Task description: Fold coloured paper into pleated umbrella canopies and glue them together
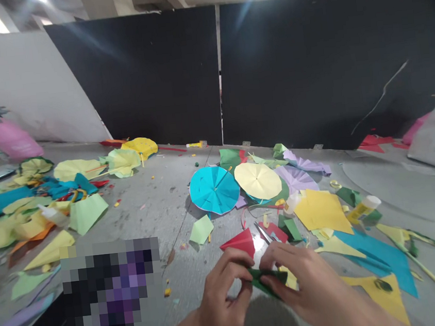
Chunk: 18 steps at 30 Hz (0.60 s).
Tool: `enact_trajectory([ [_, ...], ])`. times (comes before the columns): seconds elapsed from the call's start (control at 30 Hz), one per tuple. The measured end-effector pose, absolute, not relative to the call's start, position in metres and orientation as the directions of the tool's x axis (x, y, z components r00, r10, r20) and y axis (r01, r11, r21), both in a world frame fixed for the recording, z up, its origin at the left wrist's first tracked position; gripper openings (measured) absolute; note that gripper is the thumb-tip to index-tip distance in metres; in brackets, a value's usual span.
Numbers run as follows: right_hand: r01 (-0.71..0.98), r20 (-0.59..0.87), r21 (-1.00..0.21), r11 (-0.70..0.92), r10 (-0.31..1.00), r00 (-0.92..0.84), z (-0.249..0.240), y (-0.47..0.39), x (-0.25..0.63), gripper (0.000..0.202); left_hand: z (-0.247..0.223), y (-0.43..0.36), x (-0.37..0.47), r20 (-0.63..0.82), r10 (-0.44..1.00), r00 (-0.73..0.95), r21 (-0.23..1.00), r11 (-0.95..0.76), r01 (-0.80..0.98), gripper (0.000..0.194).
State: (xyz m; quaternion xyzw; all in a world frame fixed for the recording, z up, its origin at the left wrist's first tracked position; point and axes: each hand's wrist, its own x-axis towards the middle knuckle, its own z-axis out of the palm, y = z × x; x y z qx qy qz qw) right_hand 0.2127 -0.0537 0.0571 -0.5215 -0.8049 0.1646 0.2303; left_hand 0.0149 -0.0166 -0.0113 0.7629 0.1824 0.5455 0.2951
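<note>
A folded piece of dark green paper (266, 281) is pinched between both hands, low over the table. My left hand (226, 286) grips its left end with thumb and forefinger. At the other end, my right hand (297, 276) closes on it with the thumb below and fingers above. Just beyond the fingers lie a folded red paper wedge (239, 243) and a pair of scissors (264, 234), whose handles are hidden behind my right hand. Farther back rest a pleated blue paper disc (214, 190) and a pale yellow one (258, 181).
Right of my hands are a yellow sheet (319, 209), a glue stick (364, 210), blue paper (383, 257) and a thin yellow stick (433, 275). Paper scraps crowd the left, with a light green piece (88, 214) nearest. A black partition (146, 72) closes the back.
</note>
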Motion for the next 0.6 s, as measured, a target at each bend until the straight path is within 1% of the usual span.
enact_trajectory([
  [0.1, 0.765, 0.205, -0.499, 0.407, 0.913, -0.353, 0.063, -0.052, 0.215, 0.019, -0.008, -0.019, 0.013, 0.713, 0.597, 0.369, 0.660, -0.749, -0.063, 0.024],
  [0.3, 0.767, 0.212, -0.454, 0.454, 0.891, -0.401, 0.057, -0.054, 0.213, 0.021, -0.008, -0.014, 0.017, 0.698, 0.614, 0.368, 0.678, -0.733, -0.063, 0.023],
  [0.47, 0.787, 0.260, -0.418, 0.454, 0.890, -0.375, 0.047, -0.058, 0.209, 0.020, -0.009, -0.013, 0.020, 0.695, 0.621, 0.363, 0.679, -0.733, -0.044, 0.022],
  [0.6, 0.770, 0.322, -0.403, 0.494, 0.865, -0.386, 0.045, -0.059, 0.207, 0.022, -0.009, -0.014, 0.019, 0.692, 0.626, 0.360, 0.682, -0.730, -0.042, 0.022],
])
